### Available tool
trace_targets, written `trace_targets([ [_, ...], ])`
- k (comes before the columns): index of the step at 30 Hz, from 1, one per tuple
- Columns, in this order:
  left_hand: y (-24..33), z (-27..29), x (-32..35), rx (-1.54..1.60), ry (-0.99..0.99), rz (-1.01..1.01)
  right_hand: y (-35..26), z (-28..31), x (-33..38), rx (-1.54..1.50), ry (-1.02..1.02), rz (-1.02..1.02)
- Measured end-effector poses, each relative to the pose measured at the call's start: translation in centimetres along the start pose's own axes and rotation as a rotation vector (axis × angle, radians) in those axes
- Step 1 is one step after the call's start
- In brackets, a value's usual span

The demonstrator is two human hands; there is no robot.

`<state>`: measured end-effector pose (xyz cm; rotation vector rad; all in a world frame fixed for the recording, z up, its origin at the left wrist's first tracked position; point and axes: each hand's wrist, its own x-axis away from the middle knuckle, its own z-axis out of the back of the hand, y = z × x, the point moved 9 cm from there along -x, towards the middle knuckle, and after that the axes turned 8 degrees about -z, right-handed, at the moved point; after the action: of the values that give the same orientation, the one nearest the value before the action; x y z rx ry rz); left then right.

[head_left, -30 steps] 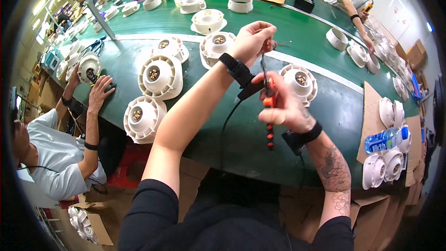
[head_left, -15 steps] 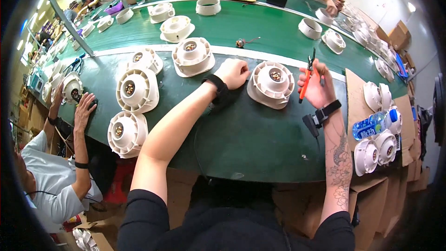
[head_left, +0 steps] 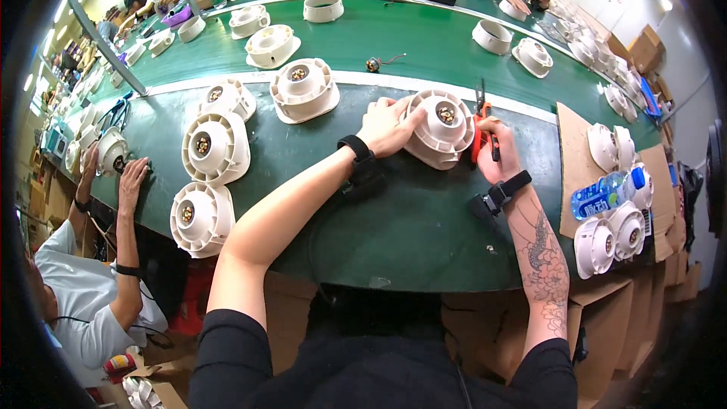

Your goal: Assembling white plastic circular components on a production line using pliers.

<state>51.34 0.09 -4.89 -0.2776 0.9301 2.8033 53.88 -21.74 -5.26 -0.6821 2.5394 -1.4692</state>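
Note:
My left hand (head_left: 390, 127) grips the left side of a round white plastic fan housing (head_left: 438, 136), which has ribs around its rim and a copper-wound motor core in its centre. The housing is on the green table (head_left: 379, 220) in front of me, seemingly a little tilted. At its right side, my right hand (head_left: 500, 153) is closed around pliers (head_left: 480, 125) with orange and black handles; their dark jaws point away from me. Whether the pliers touch the housing I cannot tell. Both my wrists carry black straps.
Several similar housings (head_left: 216, 148) stand to my left. A small motor (head_left: 373, 64) with a wire lies on the green belt (head_left: 424, 38) beyond. At right, cardboard (head_left: 569, 174) bears a blue-capped bottle (head_left: 606, 195) and more housings. A co-worker's hands (head_left: 132, 178) handle a part at far left.
My left hand has gone from a loose fist beside the housing to gripping it. My right hand has brought the pliers left, against or close to the housing's right side.

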Motion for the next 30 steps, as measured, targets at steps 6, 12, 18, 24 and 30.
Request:
trace_targets([
  [6, 1.0, 3.5, -0.6, 0.589, 0.222, -0.037, 0.3, -2.6, 0.6, -0.090, -0.051, -0.199],
  [12, -0.9, 5.6, -1.6, 0.732, 0.213, 0.012, -0.3, -2.7, 1.2, 0.238, -0.130, -0.297],
  [18, -0.6, 11.7, -0.8, 0.296, 0.416, -0.147, -1.7, -4.2, 2.1, 0.393, -0.340, -0.395],
  [24, -1.8, 11.9, -0.9, 0.281, 0.423, -0.121, -5.0, -3.4, 0.7, 1.124, -0.289, -0.420],
  [30, -2.6, 11.7, -1.3, 0.238, 0.362, -0.053, -2.8, -7.2, 0.3, 1.474, -0.238, -0.246],
])
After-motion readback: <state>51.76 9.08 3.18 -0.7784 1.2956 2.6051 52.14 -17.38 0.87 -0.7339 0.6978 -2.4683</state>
